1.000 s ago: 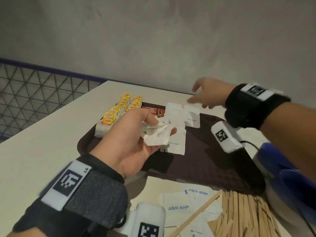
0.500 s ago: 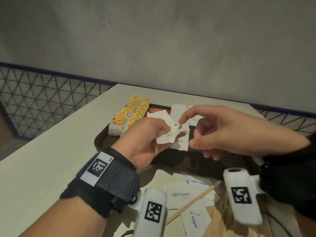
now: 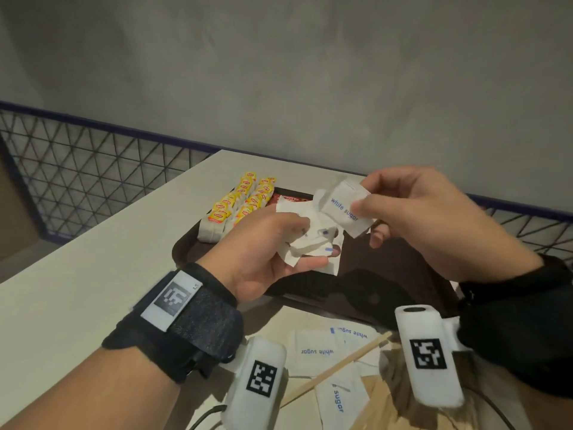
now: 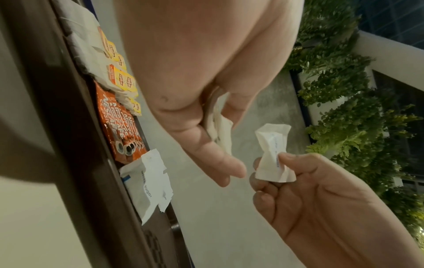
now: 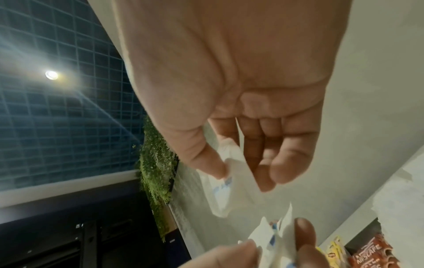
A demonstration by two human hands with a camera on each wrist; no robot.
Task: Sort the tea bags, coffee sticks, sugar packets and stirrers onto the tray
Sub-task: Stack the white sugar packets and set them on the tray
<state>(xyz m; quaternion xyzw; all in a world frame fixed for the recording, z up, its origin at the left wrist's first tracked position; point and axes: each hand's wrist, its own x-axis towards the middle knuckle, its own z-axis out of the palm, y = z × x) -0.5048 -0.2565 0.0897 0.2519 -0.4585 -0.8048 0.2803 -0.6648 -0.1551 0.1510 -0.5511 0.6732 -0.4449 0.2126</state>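
Note:
My left hand (image 3: 305,243) hovers over the brown tray (image 3: 403,274) and grips a crumpled bunch of white sugar packets (image 3: 307,240). Just to its right, my right hand (image 3: 361,197) pinches a single white sugar packet (image 3: 344,209) between thumb and fingers, held apart from the bunch. The left wrist view shows that single packet (image 4: 273,154) clear of my left fingers (image 4: 215,159). Yellow tea bags (image 3: 242,200) lie in rows at the tray's far left. Red coffee sticks (image 3: 290,198) and flat sugar packets (image 4: 146,185) lie beside them.
Loose sugar packets (image 3: 319,349) and a wooden stirrer (image 3: 338,367) lie on the white table (image 3: 93,274) in front of the tray. More stirrers (image 3: 387,405) are piled at the lower right. A mesh railing (image 3: 77,175) borders the table's left side.
My right hand came back from the tray's far right to my left hand, pinched one sugar packet out of the bunch and lifted it away up and right.

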